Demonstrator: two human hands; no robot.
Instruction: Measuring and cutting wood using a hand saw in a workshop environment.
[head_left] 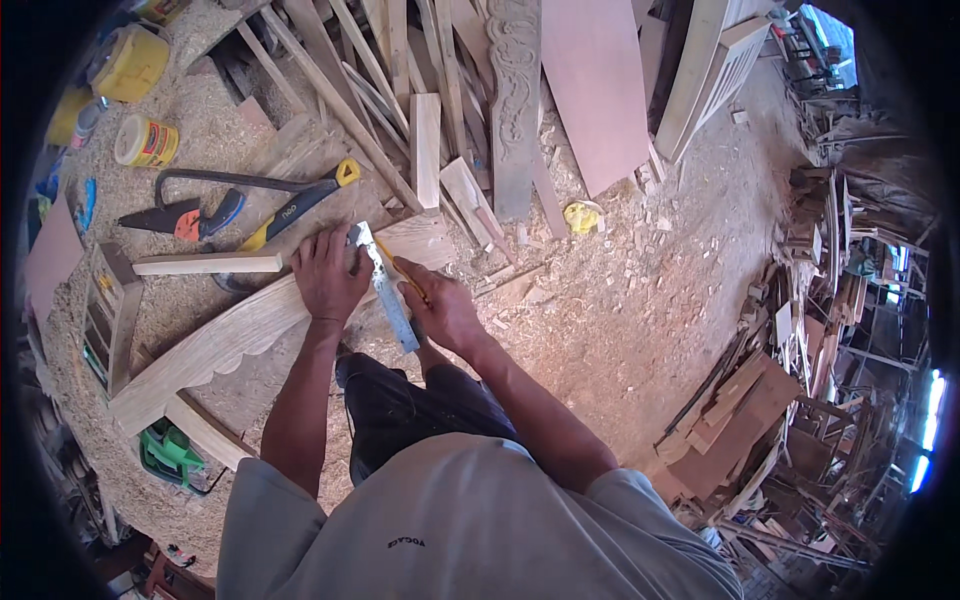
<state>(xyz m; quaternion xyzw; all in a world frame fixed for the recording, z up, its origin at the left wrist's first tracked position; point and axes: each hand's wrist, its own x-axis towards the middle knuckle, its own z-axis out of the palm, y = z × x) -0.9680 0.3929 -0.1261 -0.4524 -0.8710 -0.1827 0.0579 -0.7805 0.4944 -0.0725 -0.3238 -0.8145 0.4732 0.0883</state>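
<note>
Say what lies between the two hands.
In the head view, a metal tool lies between the left hand and the right hand, with a yellow pencil beside it.

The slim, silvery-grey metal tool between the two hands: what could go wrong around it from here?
The metal tool might slip: the left hand is at its upper end, while its lower end juts toward the dark-clothed legs. The slender yellow pencil in the right hand could stray, since it lies close beside that tool. The left hand could perhaps bump the yellow-and-black tool handle lying close by.
</note>
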